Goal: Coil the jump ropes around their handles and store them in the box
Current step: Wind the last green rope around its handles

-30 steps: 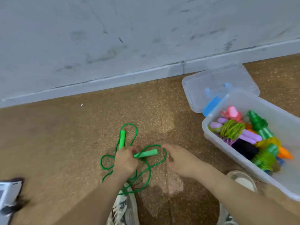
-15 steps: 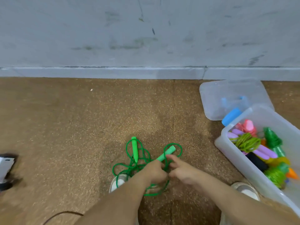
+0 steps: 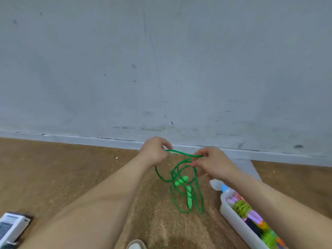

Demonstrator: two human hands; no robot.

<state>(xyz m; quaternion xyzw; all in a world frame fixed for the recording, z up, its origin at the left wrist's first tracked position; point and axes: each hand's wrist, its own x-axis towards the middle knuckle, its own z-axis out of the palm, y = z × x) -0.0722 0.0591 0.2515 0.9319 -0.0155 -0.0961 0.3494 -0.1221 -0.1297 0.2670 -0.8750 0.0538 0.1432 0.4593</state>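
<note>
Nearest the camera, the toe of a shoe [image 3: 136, 246] shows at the bottom edge. A white-and-black packet [image 3: 11, 229] lies on the brown floor [image 3: 53, 177] at far left.

To the right sits the translucent box [image 3: 233, 219], partly covered by the right forearm. It holds coiled ropes [image 3: 242, 207] in yellow-green, purple, orange and a dark colour. A blue latch [image 3: 224, 188] shows at its far end.

The green jump rope [image 3: 177, 177] is left of the box and outside it, uncoiled. Its loose loops hang in a tangle below the hands. Two light-green handles [image 3: 189, 197] dangle within the loops, one tilted and one nearly upright. Whether the lowest loops touch the floor cannot be told.

The left hand [image 3: 155, 151] has curled fingers and pinches the rope at its top end. The right hand [image 3: 212, 162] pinches the same strand just beside it — a short stretch of rope runs between the two hands.

Beyond the right wrist lies the box's clear lid [image 3: 255, 170], mostly hidden. Farthest back are a pale skirting [image 3: 71, 138] and a scuffed grey wall [image 3: 161, 69].
</note>
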